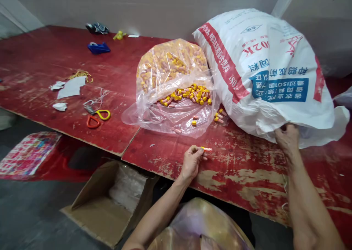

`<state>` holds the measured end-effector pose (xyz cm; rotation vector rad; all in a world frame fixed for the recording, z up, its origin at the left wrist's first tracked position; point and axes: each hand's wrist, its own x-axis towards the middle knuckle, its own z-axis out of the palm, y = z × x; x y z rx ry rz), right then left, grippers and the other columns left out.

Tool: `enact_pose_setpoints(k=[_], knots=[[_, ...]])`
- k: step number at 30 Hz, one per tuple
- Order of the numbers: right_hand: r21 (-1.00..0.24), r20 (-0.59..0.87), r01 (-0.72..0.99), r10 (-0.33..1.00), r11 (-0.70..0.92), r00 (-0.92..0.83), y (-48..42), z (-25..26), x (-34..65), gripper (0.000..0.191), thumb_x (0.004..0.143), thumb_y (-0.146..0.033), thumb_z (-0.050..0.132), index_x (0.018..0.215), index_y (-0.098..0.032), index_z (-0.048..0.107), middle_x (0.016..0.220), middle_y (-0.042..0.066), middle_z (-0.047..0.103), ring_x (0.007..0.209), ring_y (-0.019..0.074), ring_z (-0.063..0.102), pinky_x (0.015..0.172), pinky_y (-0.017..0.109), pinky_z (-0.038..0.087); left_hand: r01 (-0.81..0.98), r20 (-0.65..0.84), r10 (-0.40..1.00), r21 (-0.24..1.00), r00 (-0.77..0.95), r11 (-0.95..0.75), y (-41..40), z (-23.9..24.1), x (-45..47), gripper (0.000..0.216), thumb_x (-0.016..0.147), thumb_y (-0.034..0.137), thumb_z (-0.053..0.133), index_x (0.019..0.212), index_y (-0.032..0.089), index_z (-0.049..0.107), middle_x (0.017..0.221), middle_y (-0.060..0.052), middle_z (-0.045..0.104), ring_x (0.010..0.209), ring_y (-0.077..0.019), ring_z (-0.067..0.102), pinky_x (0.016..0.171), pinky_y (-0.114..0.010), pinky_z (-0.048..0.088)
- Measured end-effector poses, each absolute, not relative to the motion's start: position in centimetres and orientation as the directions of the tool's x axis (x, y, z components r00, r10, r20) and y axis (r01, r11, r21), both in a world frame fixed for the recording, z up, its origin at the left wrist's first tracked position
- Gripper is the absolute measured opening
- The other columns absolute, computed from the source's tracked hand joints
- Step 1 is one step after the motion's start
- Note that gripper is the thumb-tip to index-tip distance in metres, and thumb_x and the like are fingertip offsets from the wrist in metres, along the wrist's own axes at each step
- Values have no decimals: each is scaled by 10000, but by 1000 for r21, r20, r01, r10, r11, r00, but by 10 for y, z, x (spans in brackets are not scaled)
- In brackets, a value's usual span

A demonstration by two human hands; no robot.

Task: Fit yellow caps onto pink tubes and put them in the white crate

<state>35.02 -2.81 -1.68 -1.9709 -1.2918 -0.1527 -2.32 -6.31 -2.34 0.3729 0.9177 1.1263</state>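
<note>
The premises appear to be a small workshop for hand work in quantity. Indicators: a worn red worktable [118, 72] with scraped paint, set against a plain grey wall [137, 7]; a large printed sack [277, 66]; a clear plastic bag [176, 121] of many identical yellow-capped pieces [189, 94]; scissors [95, 114]; a blue tape dispenser [99, 48]; an open cardboard box [99, 213] below.

Red-/yellow-handled scissors [95, 112] lie nr. white paper scrap [72, 87], blue tape dispenser [98, 48] farther back on red tbl. [30, 73]; open cardbd. box [102, 215] below.
</note>
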Motion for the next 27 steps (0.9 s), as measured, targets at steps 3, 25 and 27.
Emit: enact_pose_setpoints(k=[3,25,27], knots=[[-657,458,745,722,-120,519,-76,-18,311,388,819,-336,592,1116,-86,605,1010,173,595,818,200,555,694,315,434,-614,-432,890,666,146,424,-64,-25,-20,405,502,306,854,679,143,528,609,38,595,563,-109,620,520,-202,493],[-983,140,160,934,91,329,-128,-23,172,465,802,-362,658,1220,-229,503,1016,71,605,882,187,605,756,323,518,-581,-393,891,680,227,447,-82,-16,-5,345,539,311,834,646,137,556,736,21,610,623,-82,563,586,-212,495],[-993,108,78,910,84,400,-126,-29,165,395,780,-386,673,1105,-208,536,971,66,601,865,189,607,786,343,519,-610,-414,877,638,242,470,-83,-17,-3,354,521,302,839,647,141,550,736,25,610,624,-86,564,602,-222,495]])
